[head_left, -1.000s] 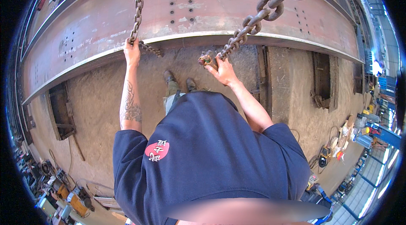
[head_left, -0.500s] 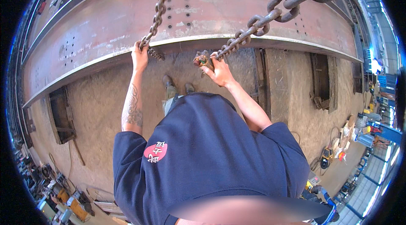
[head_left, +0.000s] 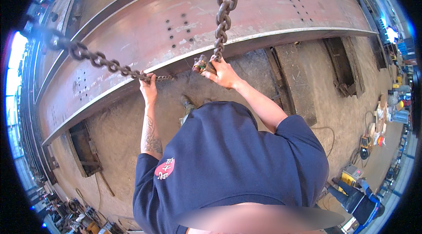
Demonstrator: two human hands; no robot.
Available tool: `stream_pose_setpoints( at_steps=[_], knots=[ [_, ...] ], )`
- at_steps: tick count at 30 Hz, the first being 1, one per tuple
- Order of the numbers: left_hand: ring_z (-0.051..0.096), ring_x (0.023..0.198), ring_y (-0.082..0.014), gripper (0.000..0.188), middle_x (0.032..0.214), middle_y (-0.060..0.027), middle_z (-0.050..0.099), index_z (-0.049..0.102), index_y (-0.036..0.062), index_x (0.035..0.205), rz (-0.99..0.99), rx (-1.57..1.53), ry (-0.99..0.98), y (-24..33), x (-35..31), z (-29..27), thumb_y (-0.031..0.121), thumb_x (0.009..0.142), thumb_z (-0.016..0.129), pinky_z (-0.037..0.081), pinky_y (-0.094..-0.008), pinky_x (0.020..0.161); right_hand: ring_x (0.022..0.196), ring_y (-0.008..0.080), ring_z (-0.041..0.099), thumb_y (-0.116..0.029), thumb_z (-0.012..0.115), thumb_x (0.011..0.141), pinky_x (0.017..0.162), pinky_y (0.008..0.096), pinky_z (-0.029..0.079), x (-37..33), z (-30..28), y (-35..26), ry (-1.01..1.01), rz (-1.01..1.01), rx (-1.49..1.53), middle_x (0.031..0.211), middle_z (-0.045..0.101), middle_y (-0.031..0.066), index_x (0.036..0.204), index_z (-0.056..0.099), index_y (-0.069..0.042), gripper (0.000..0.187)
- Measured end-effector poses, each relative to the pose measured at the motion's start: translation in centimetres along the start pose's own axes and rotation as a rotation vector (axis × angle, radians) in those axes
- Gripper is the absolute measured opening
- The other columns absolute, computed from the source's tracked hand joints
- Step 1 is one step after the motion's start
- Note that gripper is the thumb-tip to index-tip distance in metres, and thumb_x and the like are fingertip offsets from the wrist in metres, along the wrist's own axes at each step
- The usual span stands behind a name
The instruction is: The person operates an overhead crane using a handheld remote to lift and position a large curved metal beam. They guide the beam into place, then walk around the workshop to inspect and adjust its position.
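My left hand (head_left: 148,88) is closed round a rusty steel chain (head_left: 103,61) that slants up to the far left. A short length of that chain trails to the right past my fingers. My right hand (head_left: 223,75) is closed on a rusty, knobbly metal fitting (head_left: 201,64) at the lower end of a second chain (head_left: 223,22). This chain rises nearly upright to the top edge. Both hands are just on the near side of the lower flange of a large reddish-brown steel beam (head_left: 132,27). My fingers partly hide the fitting, so its exact kind is unclear.
Dark supports (head_left: 336,67) stand on the concrete floor (head_left: 127,133) under and near the beam. A yellow-and-black tool (head_left: 365,146) and cables lie at right. Another person (head_left: 358,203) in blue and black is at the lower right. Assorted equipment (head_left: 79,210) crowds the lower left.
The view has turned. The left chain, nearly upright before, now slants to the left; the right chain, slanting right before, now runs nearly upright. Both hands keep hold. The other person shows more fully.
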State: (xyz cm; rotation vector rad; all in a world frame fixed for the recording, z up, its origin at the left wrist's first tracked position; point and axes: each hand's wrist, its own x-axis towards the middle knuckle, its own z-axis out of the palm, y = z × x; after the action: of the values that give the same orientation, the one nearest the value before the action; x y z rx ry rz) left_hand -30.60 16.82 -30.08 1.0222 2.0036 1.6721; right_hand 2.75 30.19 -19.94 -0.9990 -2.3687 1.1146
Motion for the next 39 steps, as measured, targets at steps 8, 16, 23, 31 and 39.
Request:
stream_pose_setpoints(
  at_steps=[8,16,23,31,39],
  knots=[
    [0.057,0.096,-0.0321,0.065,0.106,-0.0185,0.058,0.039,-0.0054,0.128,0.153,0.387,0.393,4.7,-0.6,5.5,0.028,0.083,0.073,0.043,-0.0408,0.091,0.116,0.0427,0.048,-0.057,0.061,0.081,0.097,0.0473,0.042,-0.5,-1.0,-1.6,-0.027,0.057,0.028,0.130,0.041,0.0274,0.115,0.057,-0.003,0.064],
    [0.060,0.102,-0.0195,0.046,0.110,-0.0121,0.062,0.053,-0.0017,0.119,-0.393,-0.254,-0.620,4.5,-12.1,10.7,0.026,0.086,0.070,0.048,-0.0334,0.091,0.116,0.0372,0.049,-0.052,0.063,0.082,0.098,0.0439,0.039,0.4,0.1,-2.0,0.221,-0.064,0.112,0.116,0.052,0.0245,0.112,0.062,-0.003,0.057],
    [0.064,0.094,-0.0189,0.035,0.101,-0.0098,0.065,0.056,-0.0001,0.114,-0.420,-0.765,-0.774,9.9,-12.7,14.4,0.026,0.091,0.064,0.051,-0.0344,0.087,0.104,0.0357,0.048,-0.044,0.061,0.086,0.092,0.0453,0.039,3.4,1.5,-5.8,0.334,-0.029,0.229,0.102,0.062,0.0188,0.105,0.067,-0.007,0.043],
    [0.059,0.085,-0.0130,0.028,0.089,-0.0008,0.063,0.060,0.0064,0.108,-0.354,-0.575,-0.525,9.3,-12.0,11.5,0.025,0.088,0.065,0.047,-0.0313,0.077,0.107,0.0361,0.049,-0.045,0.061,0.086,0.095,0.0467,0.039,4.9,4.1,-8.7,0.322,-0.058,0.256,0.112,0.059,0.0212,0.114,0.065,-0.013,0.042],
    [0.065,0.083,-0.0184,0.028,0.093,-0.0051,0.067,0.060,0.0023,0.111,-0.379,-0.737,-0.342,8.7,-11.4,7.0,0.022,0.091,0.060,0.052,-0.0339,0.075,0.111,0.0386,0.049,-0.047,0.058,0.089,0.098,0.0433,0.039,7.6,8.6,-12.1,0.140,-0.130,0.232,0.115,0.056,0.0238,0.116,0.062,-0.007,0.049]
  ],
)
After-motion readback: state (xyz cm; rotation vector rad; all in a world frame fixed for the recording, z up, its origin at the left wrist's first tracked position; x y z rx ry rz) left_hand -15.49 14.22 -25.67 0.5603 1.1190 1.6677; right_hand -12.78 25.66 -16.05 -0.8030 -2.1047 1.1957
